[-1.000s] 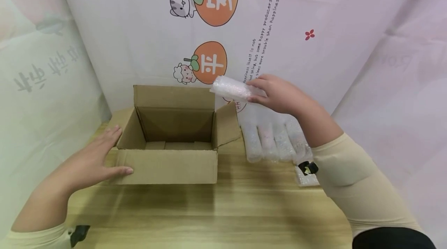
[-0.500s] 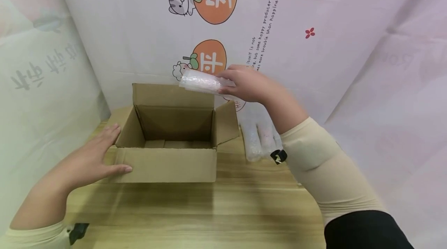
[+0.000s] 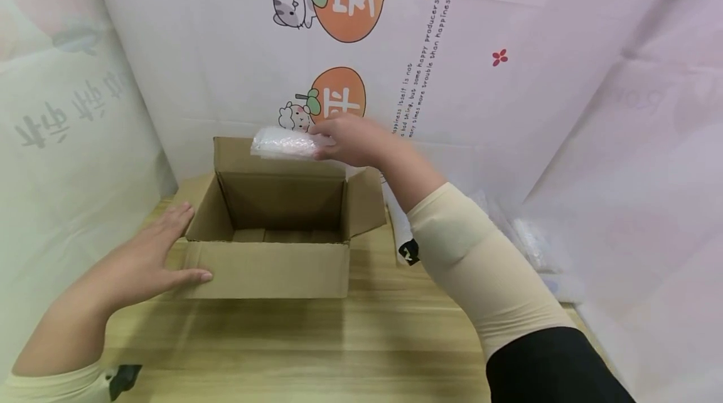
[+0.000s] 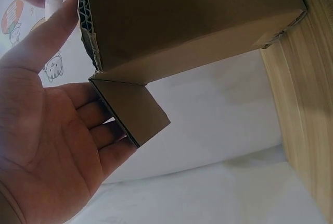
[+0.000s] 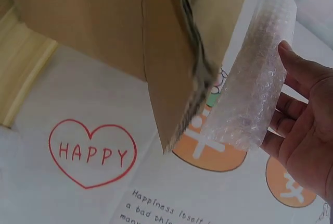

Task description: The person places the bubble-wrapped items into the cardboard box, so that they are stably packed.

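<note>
Wrapped roll (image 3: 285,144), since earlier frame: carried leftward in the right hand (image 3: 356,139), from beyond the right flap to overlapping the back flap's upper edge in head view; clearance above the flap not readable.
Right-hand fingers (image 5: 289,105): curled round one end, thumb opposite, roll pinched between.
Left hand (image 3: 144,268): unmoved; spread wide at the box corner, thumb on the front flap, fingertips behind the side flap.
Box (image 3: 268,270): unmoved; flaps folded out, below and left of the right-hand fingers.
Bubble wrap, feel: probably light, soft and springy outside; smooth film, perhaps slippery; core hidden, possibly fragile, so best spared a hard squeeze.
Hold point: presently near one end; mid-length likely better balanced, with flat, gentle pressure across the width.
Long axis: nearly level in head view, running left from the fingers; slanting in right wrist view, top leaning right.
Free end: pointing left, away from the right-hand fingers.
Other wrapped pieces (image 3: 533,246): right of those fingers, partly hidden behind the sleeve (image 3: 469,258).
</note>
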Action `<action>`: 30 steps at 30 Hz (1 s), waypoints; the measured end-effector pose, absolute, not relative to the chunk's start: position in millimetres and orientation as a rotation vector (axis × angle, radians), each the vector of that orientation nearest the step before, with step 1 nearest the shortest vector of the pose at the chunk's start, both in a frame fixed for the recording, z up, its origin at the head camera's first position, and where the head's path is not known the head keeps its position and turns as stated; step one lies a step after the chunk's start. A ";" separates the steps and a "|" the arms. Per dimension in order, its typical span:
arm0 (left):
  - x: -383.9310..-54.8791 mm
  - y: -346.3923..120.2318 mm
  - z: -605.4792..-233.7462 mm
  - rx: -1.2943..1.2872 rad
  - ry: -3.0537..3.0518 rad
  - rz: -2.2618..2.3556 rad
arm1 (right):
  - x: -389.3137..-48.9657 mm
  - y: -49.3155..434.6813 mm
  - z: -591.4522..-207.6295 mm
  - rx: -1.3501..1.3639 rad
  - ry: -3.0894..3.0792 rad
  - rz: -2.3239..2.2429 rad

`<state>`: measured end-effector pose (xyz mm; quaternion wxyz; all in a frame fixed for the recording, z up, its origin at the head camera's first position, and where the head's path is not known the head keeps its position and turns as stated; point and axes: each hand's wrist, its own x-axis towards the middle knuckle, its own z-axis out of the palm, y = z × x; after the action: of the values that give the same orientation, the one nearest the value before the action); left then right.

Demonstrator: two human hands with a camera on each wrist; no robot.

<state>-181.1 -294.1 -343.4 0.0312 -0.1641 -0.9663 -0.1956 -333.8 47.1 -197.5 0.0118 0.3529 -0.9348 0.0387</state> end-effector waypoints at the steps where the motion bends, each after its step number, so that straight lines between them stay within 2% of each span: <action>1: -181.2 -294.3 -343.8 -0.507 -2.978 -0.601 | -335.1 43.4 -199.3 1.106 -2.927 0.125; 10: -180.5 -294.0 -344.2 -0.519 -2.976 -0.598 | -345.1 19.6 -220.6 1.178 -2.960 0.131; 19: -182.4 -294.8 -346.5 -0.522 -2.977 -0.591 | -352.9 16.0 -245.8 1.168 -3.037 0.229; 30: -181.9 -297.2 -345.7 -0.518 -2.974 -0.595 | -352.1 8.5 -259.4 1.209 -3.019 0.163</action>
<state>-181.9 -297.2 -345.7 0.0321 -0.1682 -0.9661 -0.1933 -352.1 8.5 -259.4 -0.0574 0.3707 -0.9256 0.0501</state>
